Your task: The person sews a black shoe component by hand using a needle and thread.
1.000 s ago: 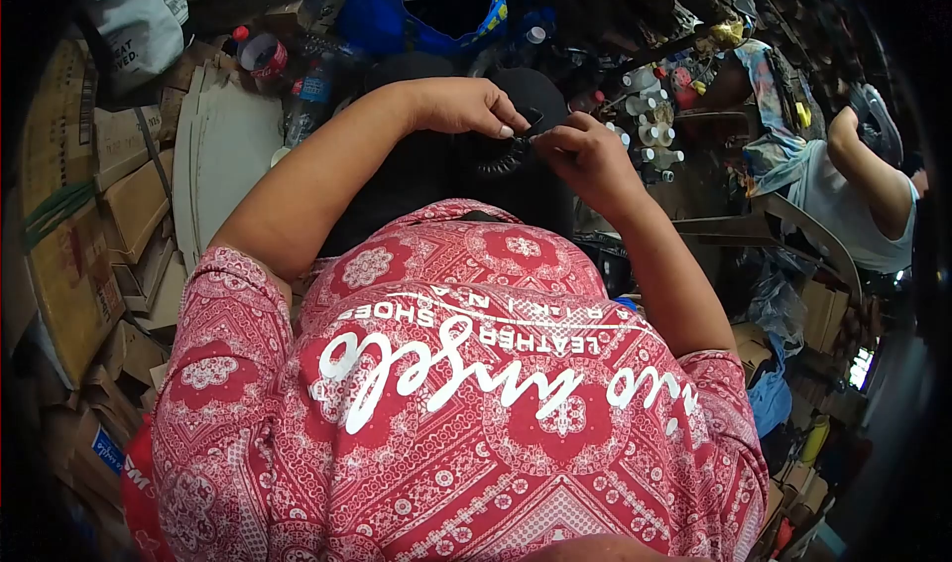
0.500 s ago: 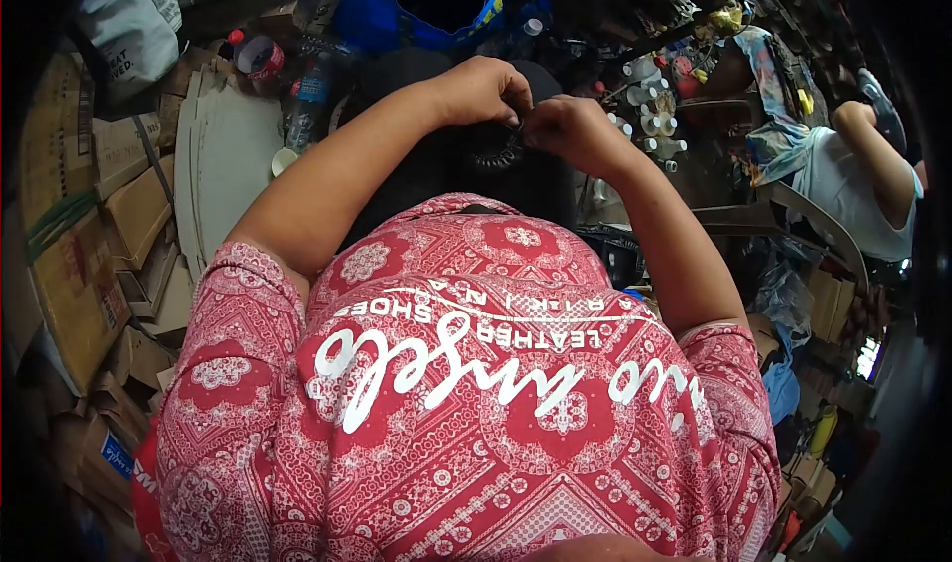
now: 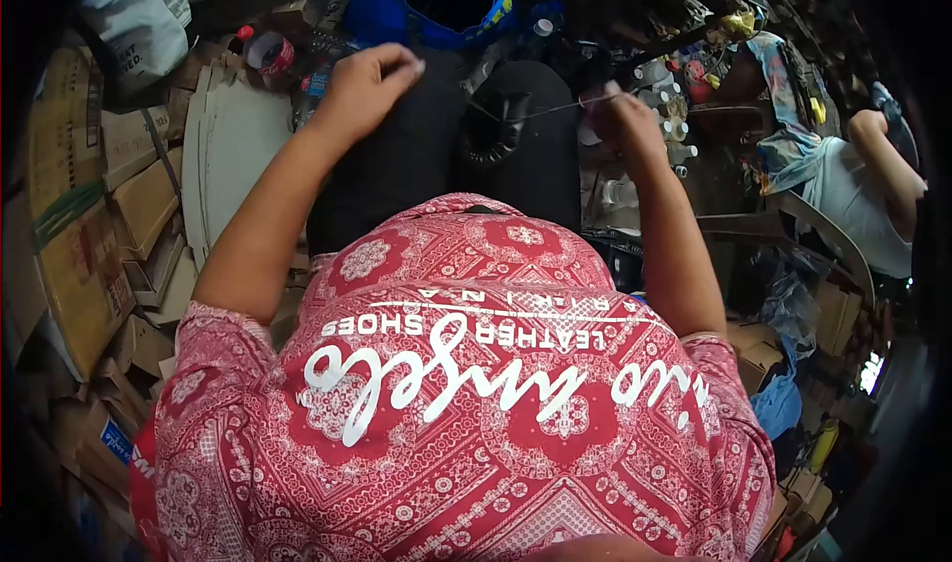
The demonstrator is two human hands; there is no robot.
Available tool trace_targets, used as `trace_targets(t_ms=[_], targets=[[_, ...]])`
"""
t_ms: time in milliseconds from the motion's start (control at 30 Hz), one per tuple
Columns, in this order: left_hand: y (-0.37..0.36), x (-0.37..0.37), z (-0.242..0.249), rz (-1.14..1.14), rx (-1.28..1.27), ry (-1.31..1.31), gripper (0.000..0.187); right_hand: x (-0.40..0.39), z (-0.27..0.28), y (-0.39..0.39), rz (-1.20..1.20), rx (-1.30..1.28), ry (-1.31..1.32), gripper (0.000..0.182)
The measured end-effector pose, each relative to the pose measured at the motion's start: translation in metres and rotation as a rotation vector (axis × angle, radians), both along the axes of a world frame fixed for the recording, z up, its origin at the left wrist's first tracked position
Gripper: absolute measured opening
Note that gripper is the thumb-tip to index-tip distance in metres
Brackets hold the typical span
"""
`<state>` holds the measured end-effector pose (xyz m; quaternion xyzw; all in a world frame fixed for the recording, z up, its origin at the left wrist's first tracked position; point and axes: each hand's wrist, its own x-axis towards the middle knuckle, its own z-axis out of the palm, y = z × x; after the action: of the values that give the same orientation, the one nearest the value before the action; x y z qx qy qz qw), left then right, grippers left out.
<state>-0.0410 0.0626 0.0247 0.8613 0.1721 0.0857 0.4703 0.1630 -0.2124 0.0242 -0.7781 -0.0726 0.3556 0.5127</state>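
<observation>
On the dark-trousered lap rests a small black piece with a ridged, looped edge (image 3: 488,153); its exact kind is hard to tell. A thin thread (image 3: 551,111) runs taut from it to my right hand (image 3: 630,125), whose fingers are pinched on that end. On the other side, my left hand (image 3: 365,96) is raised over the left thigh, fingers curled and tips together. Another short stretch of thread slants from the black piece toward those fingertips, fading against the dark cloth. Neither hand touches the black piece itself.
A blue bag (image 3: 426,26) stands open beyond the knees. Flattened cardboard (image 3: 69,215) and a pale curved panel (image 3: 233,155) are at left, with a red-capped bottle (image 3: 268,54). Several small white-capped bottles (image 3: 674,125) lie at right, near another person's arm (image 3: 883,170).
My hands were together over the black piece and have drawn apart, left hand leftward, right hand rightward. The thread now stretches outward, and the black piece lies uncovered on the lap.
</observation>
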Motion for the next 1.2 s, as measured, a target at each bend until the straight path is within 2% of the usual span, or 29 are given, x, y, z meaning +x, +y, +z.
trace_targets(t_ms=[33,100,133,167,200,233,267,300,333,367,433,467,500,533,567,600,633,700,733,767,833,900,933,967,1033,1100,1133,1200], targets=[[-0.003,0.005,-0.001,0.009,0.002,-0.002,0.020,-0.005,-0.002,0.009,0.009,0.002,-0.002,0.036],[-0.023,0.025,-0.003,0.025,-1.069,-0.339,0.029,-0.018,-0.007,0.029,-0.359,0.825,0.497,0.036],[-0.039,0.032,0.003,-0.043,-1.295,-0.352,0.033,-0.035,0.018,0.039,-0.492,0.828,0.646,0.036],[-0.052,0.037,0.011,-0.118,-1.521,-0.373,0.037,-0.028,-0.002,0.026,-0.254,1.124,0.968,0.038],[-0.055,0.038,0.016,0.035,-1.577,-0.321,0.040,-0.021,-0.010,0.014,-0.108,1.119,0.980,0.039],[-0.037,0.036,0.000,0.040,-1.582,-0.327,0.040,-0.016,-0.015,0.004,0.035,1.111,0.991,0.041],[-0.003,0.033,-0.028,-0.215,-1.678,-0.307,0.039,-0.017,-0.017,-0.006,0.035,1.104,0.993,0.041],[0.005,0.028,-0.028,-0.472,-1.767,-0.280,0.039,-0.025,-0.015,-0.018,0.053,1.050,0.885,0.042],[0.001,0.022,-0.032,-0.308,-1.678,-0.244,0.039,-0.028,-0.013,-0.023,0.083,1.002,0.770,0.043],[0.001,0.024,-0.034,-0.313,-1.672,-0.251,0.039,-0.027,-0.011,-0.023,0.091,1.004,0.764,0.043],[-0.011,0.024,-0.018,0.091,-1.551,-0.164,0.037,-0.035,-0.005,-0.026,-0.192,0.813,0.756,0.043],[-0.011,0.021,-0.007,0.179,-1.415,-0.136,0.034,-0.028,-0.014,-0.034,-0.045,0.871,0.791,0.034],[0.014,0.015,-0.014,-0.093,-1.219,-0.043,0.032,-0.029,-0.008,-0.039,-0.051,0.869,0.789,0.034],[0.029,0.009,-0.005,-0.030,-0.905,0.110,0.027,-0.032,0.004,-0.043,-0.135,0.605,0.640,0.026],[0.044,0.001,0.002,0.033,-0.586,0.255,0.027,-0.032,0.010,-0.046,-0.214,0.341,0.489,0.027],[0.068,-0.017,-0.007,-0.060,-0.322,0.218,0.029,-0.015,-0.002,-0.066,-0.030,0.209,0.320,0.042],[0.088,-0.031,-0.013,-0.150,-0.056,0.181,0.036,-0.013,0.004,-0.072,-0.001,-0.028,0.082,0.047],[0.081,-0.055,0.007,0.118,-0.224,-0.063,0.049,0.005,-0.003,-0.089,0.020,-0.155,-0.111,0.053],[0.091,-0.059,-0.008,0.239,-0.142,-0.201,0.045,0.007,0.000,-0.085,-0.029,-0.101,-0.173,0.054],[0.087,-0.060,-0.015,0.238,-0.143,-0.196,0.045,0.012,0.004,-0.079,-0.080,-0.047,-0.235,0.055],[0.048,-0.047,-0.003,0.084,0.094,-0.215,0.039,0.003,0.034,-0.029,0.110,-0.020,-0.297,0.053],[-0.006,-0.031,0.015,-0.263,0.242,-0.105,0.047,-0.011,0.055,0.023,0.353,0.066,-0.263,0.055],[-0.029,-0.025,0.016,-0.349,0.266,-0.071,0.045,-0.012,0.046,0.044,0.463,0.013,-0.416,0.058],[-0.047,-0.019,0.012,-0.433,0.292,-0.035,0.043,-0.019,0.052,0.063,0.603,-0.114,-0.565,0.063],[-0.068,-0.008,0.004,-0.515,0.446,0.022,0.036,-0.024,0.049,0.088,0.812,-0.487,-0.548,0.068],[-0.074,-0.003,-0.002,-0.533,0.477,-0.027,0.033,-0.023,0.053,0.099,1.098,-0.676,-0.386,0.052],[-0.075,0.000,-0.004,-0.551,0.497,-0.068,0.030,-0.023,0.053,0.095,1.093,-0.676,-0.396,0.052],[-0.077,0.002,-0.010,-0.559,0.547,-0.110,0.028,-0.026,0.046,0.070,0.892,-0.472,-0.279,0.044]])
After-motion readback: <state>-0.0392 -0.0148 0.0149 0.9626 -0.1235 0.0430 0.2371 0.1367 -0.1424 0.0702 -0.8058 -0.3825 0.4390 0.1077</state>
